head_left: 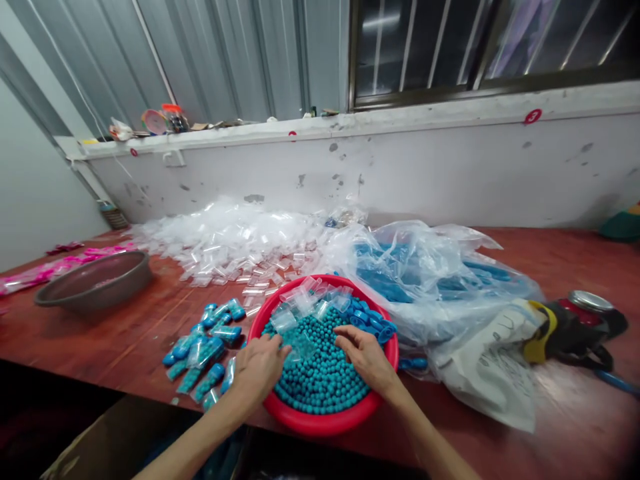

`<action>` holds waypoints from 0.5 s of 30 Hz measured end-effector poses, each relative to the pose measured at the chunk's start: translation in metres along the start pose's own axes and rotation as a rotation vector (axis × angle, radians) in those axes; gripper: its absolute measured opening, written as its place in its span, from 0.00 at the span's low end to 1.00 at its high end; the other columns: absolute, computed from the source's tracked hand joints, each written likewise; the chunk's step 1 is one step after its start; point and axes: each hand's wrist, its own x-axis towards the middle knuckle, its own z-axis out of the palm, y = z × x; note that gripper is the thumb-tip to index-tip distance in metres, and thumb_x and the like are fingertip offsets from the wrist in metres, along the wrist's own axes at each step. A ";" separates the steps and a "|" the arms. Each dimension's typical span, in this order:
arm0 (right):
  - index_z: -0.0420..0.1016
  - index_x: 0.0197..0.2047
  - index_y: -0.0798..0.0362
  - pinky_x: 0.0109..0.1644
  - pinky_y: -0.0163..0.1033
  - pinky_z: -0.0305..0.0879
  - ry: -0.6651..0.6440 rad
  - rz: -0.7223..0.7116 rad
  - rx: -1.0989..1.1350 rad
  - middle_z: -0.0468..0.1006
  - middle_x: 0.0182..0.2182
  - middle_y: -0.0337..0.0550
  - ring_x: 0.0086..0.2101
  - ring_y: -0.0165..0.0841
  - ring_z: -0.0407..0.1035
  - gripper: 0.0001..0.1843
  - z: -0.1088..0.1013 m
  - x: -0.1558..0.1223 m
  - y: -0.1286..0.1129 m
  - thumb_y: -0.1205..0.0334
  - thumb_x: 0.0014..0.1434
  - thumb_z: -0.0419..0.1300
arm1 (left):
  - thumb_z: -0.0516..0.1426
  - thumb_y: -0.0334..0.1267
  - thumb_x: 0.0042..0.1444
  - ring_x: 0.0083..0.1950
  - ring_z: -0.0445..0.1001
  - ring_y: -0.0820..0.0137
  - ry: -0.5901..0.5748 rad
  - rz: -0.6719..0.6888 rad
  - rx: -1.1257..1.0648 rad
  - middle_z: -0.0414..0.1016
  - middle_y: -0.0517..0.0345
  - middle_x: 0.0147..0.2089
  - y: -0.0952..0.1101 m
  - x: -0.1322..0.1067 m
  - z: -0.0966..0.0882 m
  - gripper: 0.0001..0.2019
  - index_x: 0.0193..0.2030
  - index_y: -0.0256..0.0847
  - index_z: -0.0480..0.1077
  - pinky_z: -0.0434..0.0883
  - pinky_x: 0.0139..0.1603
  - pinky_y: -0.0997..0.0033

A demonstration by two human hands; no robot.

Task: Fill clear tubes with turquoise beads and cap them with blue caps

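Note:
A red basin (320,424) full of turquoise beads (325,383) stands at the table's front edge. Clear plastic containers (303,300) and blue caps (373,320) lie on the beads along its far side. Over the basin's left part, my left hand (260,363) is closed at the edge of a see-through plastic container (301,347), which it appears to hold. My right hand (364,357) is over the beads at the right, fingers bent in and thumb close to the index finger; whatever is between them is too small to make out.
Left of the basin lie several filled containers with blue caps (203,350). Behind spreads a heap of clear containers (225,230). A plastic bag of blue pieces (425,267) and a white sack (495,373) lie to the right. A grey basin (95,303) stands at the left.

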 end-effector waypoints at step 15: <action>0.75 0.40 0.50 0.31 0.31 0.58 -0.118 -0.131 0.114 0.74 0.27 0.35 0.26 0.27 0.64 0.14 -0.010 -0.007 -0.010 0.66 0.55 0.50 | 0.45 0.46 0.54 0.41 0.73 0.60 -0.223 -0.071 -0.004 0.76 0.49 0.38 0.076 0.049 0.018 0.17 0.38 0.43 0.71 0.66 0.35 0.67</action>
